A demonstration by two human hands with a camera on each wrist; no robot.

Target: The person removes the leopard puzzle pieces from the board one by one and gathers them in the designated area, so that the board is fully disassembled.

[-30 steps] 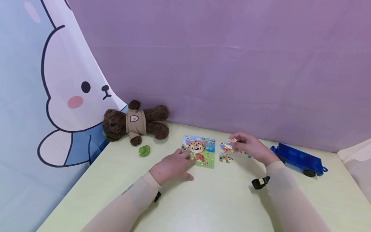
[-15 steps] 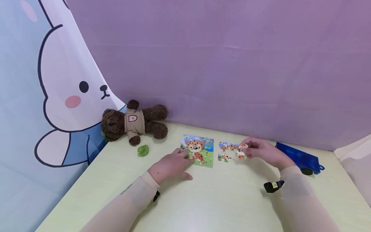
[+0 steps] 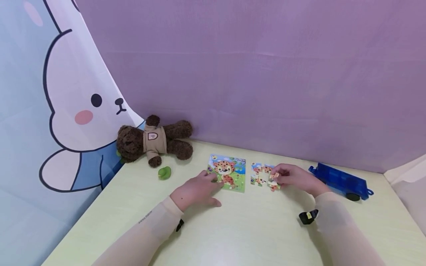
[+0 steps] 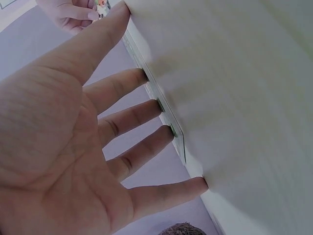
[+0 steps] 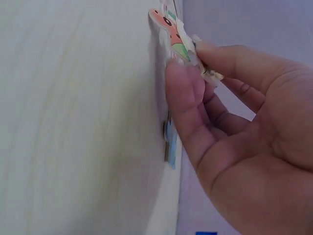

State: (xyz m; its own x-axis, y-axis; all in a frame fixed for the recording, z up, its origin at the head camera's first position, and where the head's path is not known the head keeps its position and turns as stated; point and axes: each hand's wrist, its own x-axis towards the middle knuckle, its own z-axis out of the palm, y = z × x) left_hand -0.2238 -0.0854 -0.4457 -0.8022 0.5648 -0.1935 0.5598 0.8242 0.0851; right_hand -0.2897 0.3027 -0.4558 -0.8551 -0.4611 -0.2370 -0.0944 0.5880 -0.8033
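My right hand [image 3: 296, 179] pinches a jigsaw piece [image 5: 188, 49] between thumb and fingers, low over the table. In the right wrist view, orange, green and white parts show, perhaps of two overlapping pieces. Several spotted jigsaw pieces [image 3: 257, 180] lie just left of this hand, close together. My left hand [image 3: 198, 190] has its fingers spread. Three of its fingertips touch the near left edge of a square leopard puzzle board [image 3: 237, 166], seen nearly edge-on in the left wrist view. Thumb and little finger of that hand reach past the board.
A brown teddy bear [image 3: 155, 140] lies at the back left, with a small green rubber duck [image 3: 164, 173] in front of it. A blue toy trailer [image 3: 342, 181] stands at right. Behind the table [image 3: 233, 232] hangs a purple cloth [image 3: 246, 74].
My right hand moved right with the pinched piece, then slightly left and toward me, below the upper pieces. My left hand stays at the leopard board.
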